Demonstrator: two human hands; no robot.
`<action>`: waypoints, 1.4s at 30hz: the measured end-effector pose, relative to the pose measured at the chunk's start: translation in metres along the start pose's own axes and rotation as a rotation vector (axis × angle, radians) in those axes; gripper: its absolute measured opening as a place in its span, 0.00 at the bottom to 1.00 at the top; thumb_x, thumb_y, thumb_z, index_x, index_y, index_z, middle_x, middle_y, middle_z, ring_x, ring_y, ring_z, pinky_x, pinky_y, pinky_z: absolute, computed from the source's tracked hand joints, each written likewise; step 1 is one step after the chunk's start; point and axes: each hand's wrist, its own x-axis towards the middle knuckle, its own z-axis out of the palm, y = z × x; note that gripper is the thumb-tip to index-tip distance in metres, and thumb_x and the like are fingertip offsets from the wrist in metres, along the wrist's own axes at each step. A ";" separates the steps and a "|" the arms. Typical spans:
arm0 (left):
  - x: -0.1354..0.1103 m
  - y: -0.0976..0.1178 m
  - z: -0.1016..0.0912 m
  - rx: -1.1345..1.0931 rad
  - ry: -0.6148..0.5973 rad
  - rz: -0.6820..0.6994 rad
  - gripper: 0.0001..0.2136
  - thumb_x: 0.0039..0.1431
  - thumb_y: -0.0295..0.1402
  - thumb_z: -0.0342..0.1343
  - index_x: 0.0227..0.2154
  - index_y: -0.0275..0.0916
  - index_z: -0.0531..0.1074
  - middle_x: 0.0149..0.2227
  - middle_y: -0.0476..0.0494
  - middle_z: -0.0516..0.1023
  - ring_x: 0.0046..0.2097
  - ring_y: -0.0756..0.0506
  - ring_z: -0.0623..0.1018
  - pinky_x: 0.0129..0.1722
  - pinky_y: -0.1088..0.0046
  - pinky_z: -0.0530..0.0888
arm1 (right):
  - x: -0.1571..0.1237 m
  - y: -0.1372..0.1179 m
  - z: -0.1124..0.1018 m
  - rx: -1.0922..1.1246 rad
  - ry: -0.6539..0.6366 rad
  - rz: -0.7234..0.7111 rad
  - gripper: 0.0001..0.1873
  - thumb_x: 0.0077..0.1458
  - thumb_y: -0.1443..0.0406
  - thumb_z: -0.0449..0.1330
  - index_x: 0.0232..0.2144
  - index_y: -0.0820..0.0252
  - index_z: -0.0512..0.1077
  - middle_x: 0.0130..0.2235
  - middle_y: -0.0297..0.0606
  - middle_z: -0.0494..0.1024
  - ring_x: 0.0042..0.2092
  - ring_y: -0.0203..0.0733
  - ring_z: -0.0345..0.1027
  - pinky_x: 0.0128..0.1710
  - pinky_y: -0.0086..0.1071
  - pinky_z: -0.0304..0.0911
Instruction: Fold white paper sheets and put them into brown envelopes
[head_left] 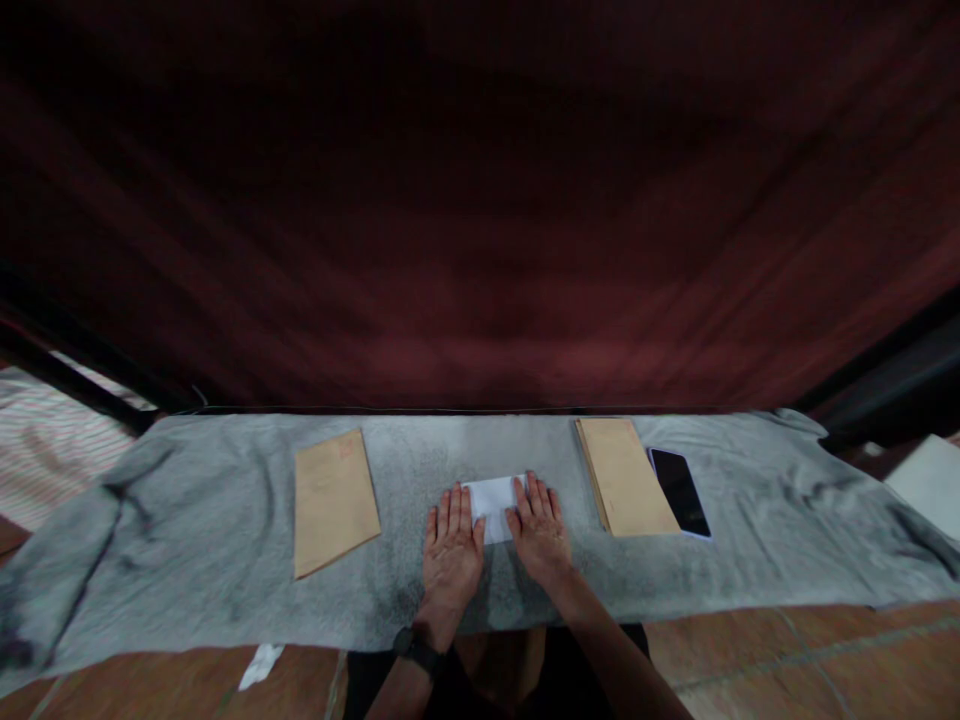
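A small white folded paper lies in the middle of a grey cloth. My left hand rests flat on the paper's left edge, fingers stretched out and together. My right hand lies flat on its right edge, fingers spread slightly. Neither hand grips anything. A black watch sits on my left wrist.
A brown envelope lies to the left of the hands. A stack of brown envelopes lies to the right, with a black phone beside it. A dark red curtain hangs behind. Tiled floor shows below the cloth's front edge.
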 end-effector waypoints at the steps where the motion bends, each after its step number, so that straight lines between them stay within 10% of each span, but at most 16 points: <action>1: 0.000 0.000 -0.001 -0.001 -0.005 -0.001 0.27 0.69 0.39 0.39 0.66 0.33 0.58 0.67 0.35 0.62 0.69 0.37 0.59 0.67 0.51 0.57 | -0.001 0.003 0.000 0.002 -0.018 -0.003 0.29 0.68 0.60 0.49 0.68 0.63 0.56 0.69 0.51 0.57 0.67 0.54 0.54 0.64 0.50 0.50; 10: 0.002 -0.002 -0.006 0.020 -0.035 0.040 0.32 0.67 0.49 0.42 0.66 0.33 0.58 0.67 0.33 0.62 0.68 0.35 0.60 0.66 0.50 0.58 | -0.012 0.032 -0.003 0.033 -0.048 -0.041 0.28 0.69 0.63 0.44 0.69 0.63 0.52 0.67 0.45 0.61 0.68 0.50 0.52 0.66 0.49 0.48; 16: 0.002 -0.002 -0.005 0.047 -0.036 0.043 0.34 0.67 0.52 0.41 0.66 0.31 0.58 0.67 0.31 0.61 0.68 0.35 0.61 0.65 0.50 0.59 | -0.018 0.009 -0.015 0.077 -0.004 0.002 0.29 0.69 0.64 0.44 0.69 0.66 0.52 0.68 0.48 0.58 0.68 0.49 0.53 0.66 0.47 0.50; 42: -0.007 -0.015 -0.015 -0.077 0.007 -0.030 0.26 0.68 0.34 0.38 0.66 0.30 0.58 0.67 0.33 0.61 0.69 0.38 0.60 0.65 0.54 0.62 | -0.054 -0.006 -0.032 0.088 -0.022 -0.054 0.32 0.69 0.55 0.48 0.69 0.63 0.53 0.68 0.48 0.58 0.67 0.52 0.56 0.66 0.48 0.48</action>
